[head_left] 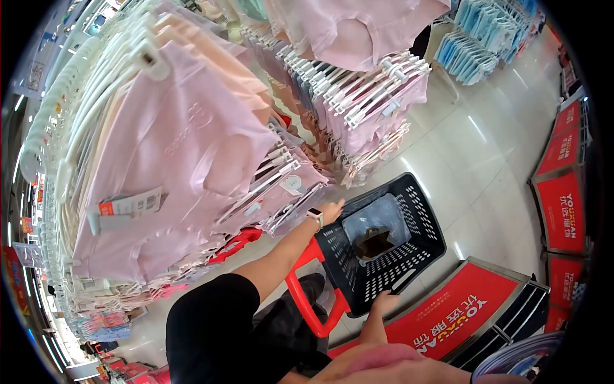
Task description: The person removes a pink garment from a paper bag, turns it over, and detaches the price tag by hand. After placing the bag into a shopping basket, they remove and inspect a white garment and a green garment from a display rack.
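Note:
A black perforated shopping basket (422,224) with a red handle (320,329) is in front of my legs. My left hand (330,212), with a watch on its wrist, is closed on the basket's upper left rim. On the lower side, my right hand (384,303) grips the rim; part of its fingers is hidden. Inside the basket lie a clear plastic package (393,214) and a dark brown, angular item (374,243) whose kind I cannot make out.
Pink underwear (179,147) on white hangers fills the racks at left and above. Light blue garments (470,54) hang at the upper right. Red-fronted display stands (460,307) line the lower right and right edge. Shiny floor tiles (486,153) run between.

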A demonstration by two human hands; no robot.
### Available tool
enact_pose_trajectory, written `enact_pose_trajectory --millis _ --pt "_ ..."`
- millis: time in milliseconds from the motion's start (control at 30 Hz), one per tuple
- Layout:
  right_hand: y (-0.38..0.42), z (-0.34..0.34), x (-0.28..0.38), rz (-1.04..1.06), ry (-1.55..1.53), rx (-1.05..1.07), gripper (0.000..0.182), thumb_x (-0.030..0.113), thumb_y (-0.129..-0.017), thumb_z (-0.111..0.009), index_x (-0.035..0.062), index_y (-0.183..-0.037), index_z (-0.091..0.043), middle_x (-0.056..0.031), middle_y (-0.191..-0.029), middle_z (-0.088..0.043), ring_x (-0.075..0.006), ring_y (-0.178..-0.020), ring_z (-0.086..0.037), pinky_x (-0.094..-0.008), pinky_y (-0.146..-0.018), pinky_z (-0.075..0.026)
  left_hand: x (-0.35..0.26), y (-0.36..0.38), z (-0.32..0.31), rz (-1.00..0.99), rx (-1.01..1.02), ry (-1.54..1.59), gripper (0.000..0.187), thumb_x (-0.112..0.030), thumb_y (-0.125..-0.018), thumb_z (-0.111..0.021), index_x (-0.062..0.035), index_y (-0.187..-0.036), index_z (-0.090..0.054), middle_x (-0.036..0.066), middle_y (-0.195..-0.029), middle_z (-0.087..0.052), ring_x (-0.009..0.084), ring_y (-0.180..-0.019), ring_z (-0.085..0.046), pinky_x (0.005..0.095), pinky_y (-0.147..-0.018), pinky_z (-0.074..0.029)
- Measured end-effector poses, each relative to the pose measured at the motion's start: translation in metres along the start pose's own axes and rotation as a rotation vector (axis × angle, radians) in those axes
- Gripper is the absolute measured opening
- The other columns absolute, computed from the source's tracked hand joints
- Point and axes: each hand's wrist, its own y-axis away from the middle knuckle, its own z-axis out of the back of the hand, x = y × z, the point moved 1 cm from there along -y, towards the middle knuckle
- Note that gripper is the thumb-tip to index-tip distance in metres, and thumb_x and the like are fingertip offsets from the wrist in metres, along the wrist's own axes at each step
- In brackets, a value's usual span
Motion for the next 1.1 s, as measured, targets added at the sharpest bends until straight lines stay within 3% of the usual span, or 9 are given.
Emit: enact_pose_trajectory --millis 200,267,300,600,800,933,1100 --pt "0.006 0.019 0.023 -0.239 0.040 0.019 0.041 0.016 -0.074 -0.052 -0.0105 -0.104 -0.042 -0.0265 -0.087 -0.056 -0.0393 -0.077 -0.056 -0.0422 -0.066 -0.047 -0.022 -0.041 0.008 -0.067 0.090 -0.029 0.021 -0.016 -0.079 -0.049 -0.0040 -0.090 -0.037 0.021 -0.062 -0.054 0.0407 -0.062 -0.054 0.0477 -0.054 -0.041" --pt "0.000 0.020 0.024 -0.258 0.004 -0.022 0.032 0.018 -0.075 -0.051 -0.0051 -0.096 -0.045 -0.0276 -0.085 -0.056 -0.0416 -0.079 -0.055 -0.0458 -0.072 -0.045 -0.030 -0.053 0.010 -0.015 0.218 -0.034 0.018 -0.016 -0.080 -0.046 -0.0043 -0.092 -0.038 0.022 -0.069 -0.056 0.0408 -0.068 -0.055 0.0485 -0.059 -0.042" --pt "-0.002 0.029 0.033 -0.270 0.052 -0.003 0.033 0.016 -0.074 -0.053 -0.0074 -0.094 -0.043 -0.0262 -0.083 -0.056 -0.0395 -0.076 -0.056 -0.0431 -0.066 -0.047 -0.032 -0.059 0.008 -0.020 0.223 -0.036 0.018 -0.016 -0.080 -0.046 -0.0043 -0.092 -0.038 0.022 -0.069 -0.056 0.0408 -0.068 -0.055 0.0485 -0.059 -0.042" --pt "-0.055 0.048 0.043 -0.330 0.055 -0.015 0.030 0.016 -0.075 -0.052 -0.0056 -0.093 -0.041 -0.0258 -0.077 -0.057 -0.0399 -0.074 -0.056 -0.0446 -0.066 -0.046 -0.063 -0.106 -0.005 -0.037 0.158 -0.053 0.018 -0.018 -0.080 -0.048 -0.0050 -0.090 -0.039 0.021 -0.067 -0.056 0.0395 -0.066 -0.055 0.0471 -0.058 -0.044" --pt "-0.100 0.063 0.047 -0.292 0.038 0.003 0.038 0.021 -0.075 -0.053 -0.0042 -0.099 -0.040 -0.0261 -0.085 -0.057 -0.0405 -0.078 -0.056 -0.0468 -0.069 -0.046 -0.081 -0.134 -0.016 -0.031 0.102 -0.009 0.018 -0.018 -0.079 -0.049 -0.0048 -0.088 -0.040 0.021 -0.065 -0.056 0.0400 -0.064 -0.055 0.0478 -0.057 -0.043" --pt "-0.135 0.071 0.052 -0.235 0.087 -0.019 0.035 0.019 -0.077 -0.053 -0.0059 -0.098 -0.040 -0.0260 -0.080 -0.057 -0.0398 -0.074 -0.057 -0.0453 -0.066 -0.047 -0.089 -0.152 -0.024 -0.089 0.009 -0.008 0.019 -0.017 -0.078 -0.051 -0.0025 -0.085 -0.040 0.022 -0.063 -0.055 0.0414 -0.060 -0.054 0.0461 -0.054 -0.044" --pt "-0.191 0.076 0.056 -0.144 0.108 -0.041 0.029 0.019 -0.076 -0.054 -0.0042 -0.088 -0.041 -0.0248 -0.076 -0.057 -0.0388 -0.072 -0.058 -0.0445 -0.064 -0.048 -0.114 -0.172 -0.019 0.009 -0.010 -0.038 0.020 -0.020 -0.078 -0.052 -0.0030 -0.084 -0.043 0.021 -0.063 -0.056 0.0393 -0.060 -0.055 0.0453 -0.053 -0.044"
